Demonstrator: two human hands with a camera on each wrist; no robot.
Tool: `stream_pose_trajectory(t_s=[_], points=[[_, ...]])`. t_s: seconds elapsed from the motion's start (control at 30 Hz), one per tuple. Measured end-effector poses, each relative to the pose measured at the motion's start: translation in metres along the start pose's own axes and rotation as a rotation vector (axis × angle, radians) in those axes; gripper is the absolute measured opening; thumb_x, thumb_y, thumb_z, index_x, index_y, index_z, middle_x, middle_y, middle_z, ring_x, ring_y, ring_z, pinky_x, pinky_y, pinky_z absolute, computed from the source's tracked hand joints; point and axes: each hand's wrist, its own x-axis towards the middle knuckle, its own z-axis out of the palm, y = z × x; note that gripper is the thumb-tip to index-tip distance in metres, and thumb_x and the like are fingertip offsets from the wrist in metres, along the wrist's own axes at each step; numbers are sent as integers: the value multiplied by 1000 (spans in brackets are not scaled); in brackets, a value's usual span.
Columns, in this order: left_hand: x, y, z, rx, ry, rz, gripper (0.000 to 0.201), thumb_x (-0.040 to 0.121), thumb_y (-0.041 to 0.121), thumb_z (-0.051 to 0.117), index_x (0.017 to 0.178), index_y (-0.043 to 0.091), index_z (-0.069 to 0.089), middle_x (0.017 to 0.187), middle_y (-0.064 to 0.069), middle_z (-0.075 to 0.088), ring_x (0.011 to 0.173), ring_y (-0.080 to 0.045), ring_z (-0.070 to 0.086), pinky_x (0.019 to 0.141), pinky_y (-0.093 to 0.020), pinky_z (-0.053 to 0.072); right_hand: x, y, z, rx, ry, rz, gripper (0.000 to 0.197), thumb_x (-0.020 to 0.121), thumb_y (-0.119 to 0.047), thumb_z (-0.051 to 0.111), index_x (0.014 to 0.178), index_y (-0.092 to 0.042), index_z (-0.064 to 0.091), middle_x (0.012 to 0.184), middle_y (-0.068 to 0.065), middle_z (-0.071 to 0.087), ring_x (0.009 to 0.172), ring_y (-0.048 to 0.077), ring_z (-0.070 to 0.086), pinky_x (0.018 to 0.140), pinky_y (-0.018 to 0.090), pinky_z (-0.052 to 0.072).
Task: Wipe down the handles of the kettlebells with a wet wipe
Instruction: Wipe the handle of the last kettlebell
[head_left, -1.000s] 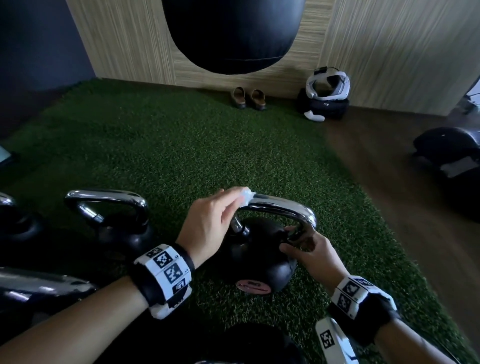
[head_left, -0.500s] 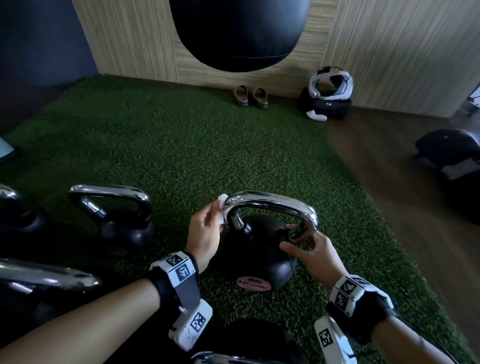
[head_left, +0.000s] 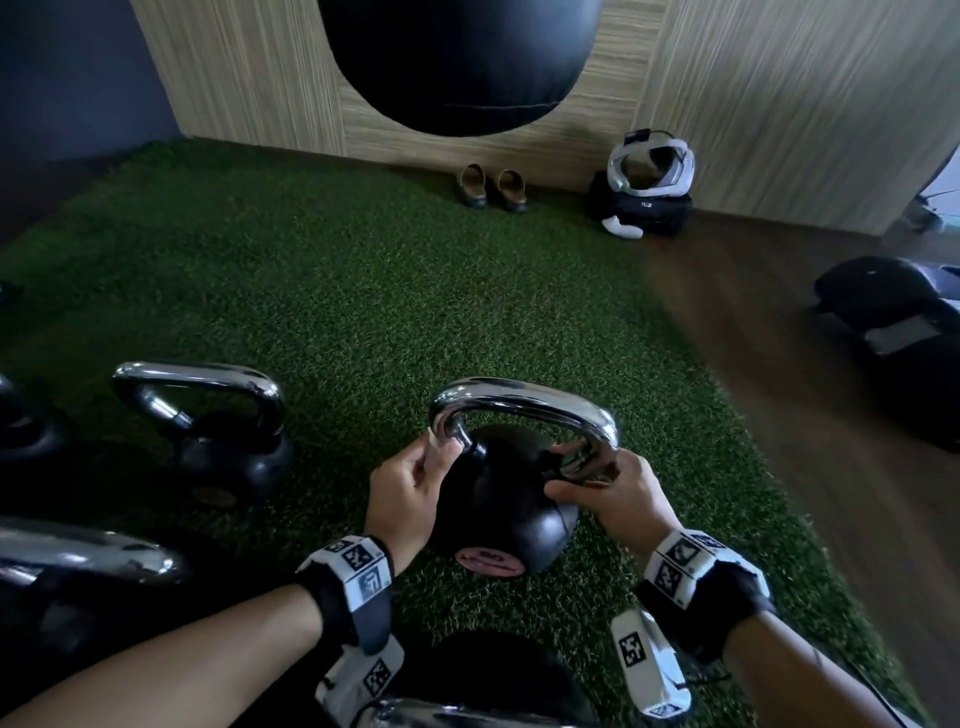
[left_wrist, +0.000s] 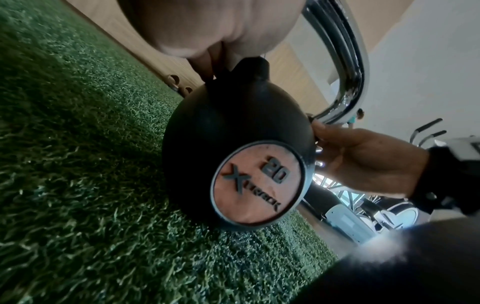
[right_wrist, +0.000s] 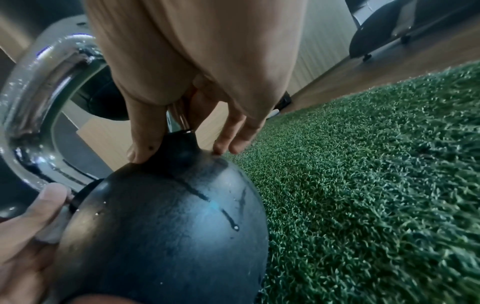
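Note:
A black kettlebell (head_left: 498, 509) with a chrome handle (head_left: 524, 402) stands on the green turf in front of me. My left hand (head_left: 439, 460) pinches a white wet wipe (head_left: 432, 446) against the handle's left leg, just above the ball. In the right wrist view the wipe (right_wrist: 53, 228) shows under my left thumb. My right hand (head_left: 582, 480) curls round the handle's right leg (right_wrist: 179, 119), fingertips touching the ball (right_wrist: 168, 226). The left wrist view shows the ball's pink "20" label (left_wrist: 257, 183) and my right hand (left_wrist: 363, 156).
Other chrome-handled kettlebells stand to the left (head_left: 208, 415) and near left (head_left: 78, 558). A black punching bag (head_left: 457, 62) hangs ahead. Slippers (head_left: 491, 189) and a headset on a black bag (head_left: 649, 182) lie by the wall. Dark equipment (head_left: 893, 322) sits on wooden floor at right.
My left hand has slid the wipe from the handle's top left corner down its left leg towards the ball. The right hand has kept its grip on the right leg.

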Motion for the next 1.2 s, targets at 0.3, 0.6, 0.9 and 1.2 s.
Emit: stream_pose_trajectory(t_s=[0.3,0.6,0.9,1.2], points=[[48,10,14,74,-80,-38,27,95,38,72,104,15,82,94,9,81,85,0,72,71,-8,47,-64,-25,-13,-495,-29,-248,31,64,-31,92,86,-39,72,94,-17,72,86,-1,66,73,6,43],[82,41,41,69,-313,11,27,91,12,75,65,12,72,60,7,66,53,-5,50,51,-24,38,-73,-38,19,-667,-199,-500,55,77,-11,66,131,-23,69,99,2,70,81,14,67,73,22,56],[86,35,30,42,-564,-87,22,100,16,66,117,9,78,114,0,78,90,1,69,84,-15,49,-15,-52,24,-467,-34,-172,62,84,-51,75,137,-24,55,132,-7,58,116,4,57,105,30,49],[100,73,36,216,-441,-9,47,103,9,51,59,13,65,55,4,55,38,-1,43,48,-21,33,9,-20,48,-273,-189,57,134,47,-96,61,158,-27,30,155,0,39,141,20,41,121,48,35]])
